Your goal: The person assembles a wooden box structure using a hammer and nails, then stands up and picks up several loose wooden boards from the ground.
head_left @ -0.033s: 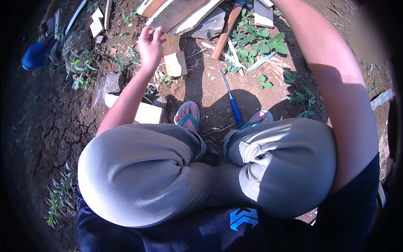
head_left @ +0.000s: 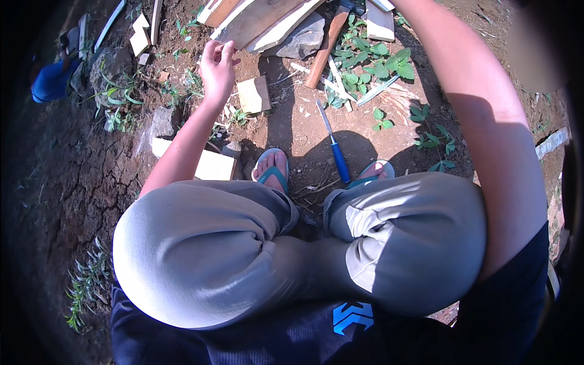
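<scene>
My left hand (head_left: pixel 218 72) is loosely curled, fingers apart, at the near end of a wooden board (head_left: pixel 258 21). Its fingertips meet or nearly touch the board's corner; I cannot tell which. Nothing shows inside the palm. My right arm (head_left: pixel 480 91) stretches up past the top edge, so its hand is out of sight. A hammer (head_left: pixel 328 50) leans with its wooden handle toward me, right of a grey stone (head_left: pixel 301 38) beneath the boards. On the soil between my feet lies a chisel (head_left: pixel 339 159) with a blue handle, its blade pointing away.
A small wood block (head_left: pixel 253 95) lies below my left hand, and a pale offcut (head_left: pixel 214 165) beside my left foot. Green weeds (head_left: pixel 377 64) and wood slivers (head_left: pixel 340 79) spread right of the hammer. Someone in blue (head_left: pixel 52 82) is at the far left.
</scene>
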`<state>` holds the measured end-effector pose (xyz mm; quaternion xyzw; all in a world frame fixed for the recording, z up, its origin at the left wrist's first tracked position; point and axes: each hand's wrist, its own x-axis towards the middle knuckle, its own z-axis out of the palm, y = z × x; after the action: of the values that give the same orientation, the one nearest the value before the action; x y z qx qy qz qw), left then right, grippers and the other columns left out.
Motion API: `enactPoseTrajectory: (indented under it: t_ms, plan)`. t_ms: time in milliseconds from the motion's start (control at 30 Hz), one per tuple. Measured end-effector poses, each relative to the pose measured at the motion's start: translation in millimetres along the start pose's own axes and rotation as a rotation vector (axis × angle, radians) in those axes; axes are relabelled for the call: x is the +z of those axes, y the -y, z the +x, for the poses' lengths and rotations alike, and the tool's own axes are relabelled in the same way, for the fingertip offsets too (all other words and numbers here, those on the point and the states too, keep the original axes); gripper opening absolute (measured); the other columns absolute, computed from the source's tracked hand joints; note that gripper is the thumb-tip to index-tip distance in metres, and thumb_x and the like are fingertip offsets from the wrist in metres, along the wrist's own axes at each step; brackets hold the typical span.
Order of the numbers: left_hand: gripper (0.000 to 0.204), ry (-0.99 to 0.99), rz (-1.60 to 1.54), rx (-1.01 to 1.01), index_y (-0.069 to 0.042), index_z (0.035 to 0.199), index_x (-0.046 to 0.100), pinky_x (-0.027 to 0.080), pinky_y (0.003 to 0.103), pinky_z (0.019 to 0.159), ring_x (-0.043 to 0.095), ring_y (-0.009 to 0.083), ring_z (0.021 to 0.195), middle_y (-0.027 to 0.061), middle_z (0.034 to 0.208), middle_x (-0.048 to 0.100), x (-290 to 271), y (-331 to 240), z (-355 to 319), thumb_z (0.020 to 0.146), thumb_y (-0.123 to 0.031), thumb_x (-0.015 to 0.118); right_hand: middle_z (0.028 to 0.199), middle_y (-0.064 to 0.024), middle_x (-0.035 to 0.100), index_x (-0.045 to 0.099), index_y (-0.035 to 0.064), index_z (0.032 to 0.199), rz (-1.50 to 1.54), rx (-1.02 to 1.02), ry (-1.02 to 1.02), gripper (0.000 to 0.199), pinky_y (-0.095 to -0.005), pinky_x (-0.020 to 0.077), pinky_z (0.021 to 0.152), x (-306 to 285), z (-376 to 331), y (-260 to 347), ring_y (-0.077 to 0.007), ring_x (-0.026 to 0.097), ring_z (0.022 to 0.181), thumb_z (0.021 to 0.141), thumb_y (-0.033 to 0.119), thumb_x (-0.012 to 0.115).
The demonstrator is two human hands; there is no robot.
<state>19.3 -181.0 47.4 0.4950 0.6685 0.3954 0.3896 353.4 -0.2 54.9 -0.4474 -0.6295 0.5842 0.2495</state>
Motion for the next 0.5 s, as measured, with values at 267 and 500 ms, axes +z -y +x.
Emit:
enactPoseTrajectory:
  t_ms: [267, 500]
  plan:
    - [0.033, 0.027, 0.073, 0.065, 0.001, 0.118, 0.054, 0.059, 0.034, 0.081, 0.068, 0.017, 0.093, 0.0127, 0.099, 0.07, 11.1, 11.7, -12.3, 0.1, -0.024, 0.067, 0.113, -0.0129, 0.066, 0.053, 0.0042, 0.125, -0.077, -0.014, -0.1, 0.058, -0.0388, 0.0562, 0.088, -8.6, -10.9, -10.2, -0.0239, 0.065, 0.104, 0.076, 0.004, 0.084]
    - [0.041, 0.034, 0.258, 0.158, 0.002, 0.122, 0.049, 0.051, 0.031, 0.082, 0.066, 0.0156, 0.091, 0.0128, 0.1, 0.072, 11.5, 7.3, -19.6, 0.096, -0.018, 0.073, 0.113, -0.0135, 0.066, 0.049, 0.0024, 0.13, -0.13, 0.011, -0.176, 0.061, -0.0379, 0.0547, 0.089, 5.0, -4.4, -21.9, -0.0251, 0.064, 0.105, 0.077, 0.002, 0.079]
